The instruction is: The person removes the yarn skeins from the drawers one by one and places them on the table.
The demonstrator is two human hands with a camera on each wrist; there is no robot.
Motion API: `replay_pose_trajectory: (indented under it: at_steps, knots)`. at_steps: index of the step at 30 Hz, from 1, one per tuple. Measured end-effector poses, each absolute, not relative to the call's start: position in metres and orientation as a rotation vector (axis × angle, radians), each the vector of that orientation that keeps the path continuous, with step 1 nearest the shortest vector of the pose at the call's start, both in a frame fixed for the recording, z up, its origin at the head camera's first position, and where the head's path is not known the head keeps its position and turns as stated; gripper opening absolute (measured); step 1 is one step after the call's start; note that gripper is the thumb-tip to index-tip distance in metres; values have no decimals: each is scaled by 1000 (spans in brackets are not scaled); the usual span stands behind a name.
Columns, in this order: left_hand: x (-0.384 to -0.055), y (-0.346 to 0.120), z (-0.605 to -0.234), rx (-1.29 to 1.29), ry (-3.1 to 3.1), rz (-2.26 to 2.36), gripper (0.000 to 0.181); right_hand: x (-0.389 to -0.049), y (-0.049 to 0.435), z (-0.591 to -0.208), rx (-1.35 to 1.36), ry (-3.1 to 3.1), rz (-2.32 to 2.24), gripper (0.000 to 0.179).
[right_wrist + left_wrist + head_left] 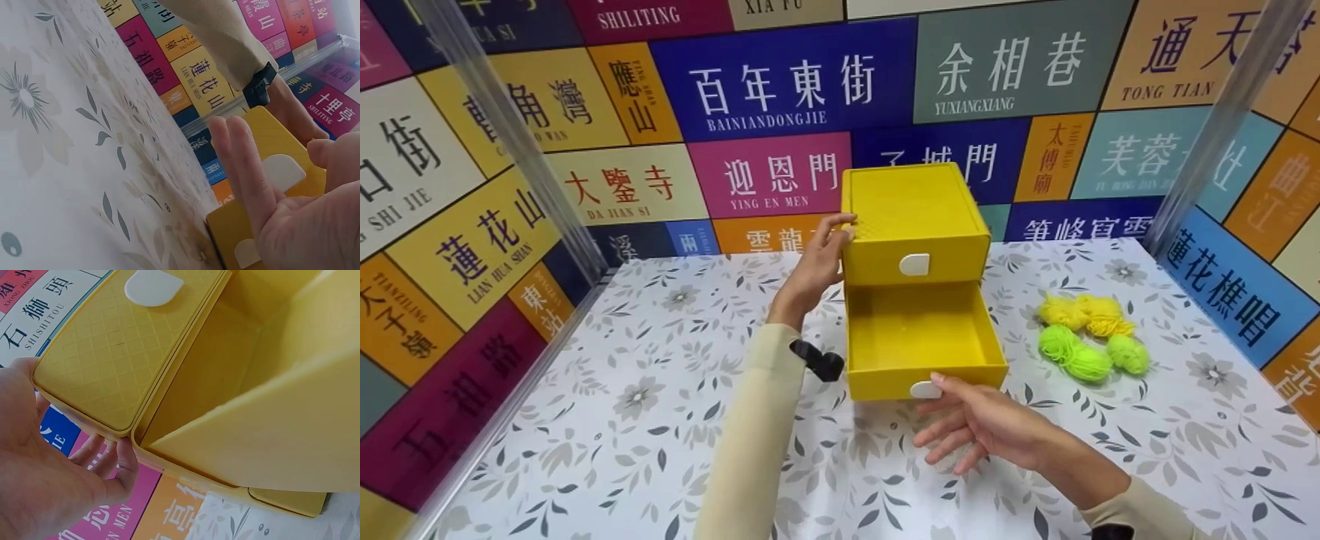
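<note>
A yellow two-drawer unit (915,202) stands on the table, its upper drawer closed and its lower drawer (926,384) pulled well out with nothing inside. My left hand (814,274) braces the unit's upper left side, fingertips on the top edge; in the left wrist view its fingers (126,461) lie against the side wall. At the front, my right hand (997,424) has its fingers spread below the lower drawer, and its thumb tip overlaps the white handle (925,389). The closed drawer carries a similar white tab (284,171), seen behind the right hand's fingers.
Yellow yarn (1084,313) and bright green yarn balls (1074,352) lie on the table right of the unit. The white tabletop (660,450) has a grey leaf pattern. Colourful sign panels (780,82) rise behind it, with clear corner posts (517,142) on both sides.
</note>
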State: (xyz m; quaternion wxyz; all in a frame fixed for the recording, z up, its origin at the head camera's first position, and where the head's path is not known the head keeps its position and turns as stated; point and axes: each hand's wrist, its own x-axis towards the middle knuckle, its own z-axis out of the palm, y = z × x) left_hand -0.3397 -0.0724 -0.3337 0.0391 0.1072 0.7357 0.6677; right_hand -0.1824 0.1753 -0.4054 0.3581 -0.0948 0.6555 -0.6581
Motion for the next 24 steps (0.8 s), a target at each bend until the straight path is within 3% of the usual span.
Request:
replay_pose_trajectory:
  at_steps: [10,24]
  knots:
    - [-339,-73,-335,348,2216,2068,34,-184,171,-411,-177,1647,-1792,75]
    - [-340,-73,-333,340,2218,2063,33,-200,168,-410,-112,1634,-1917,55]
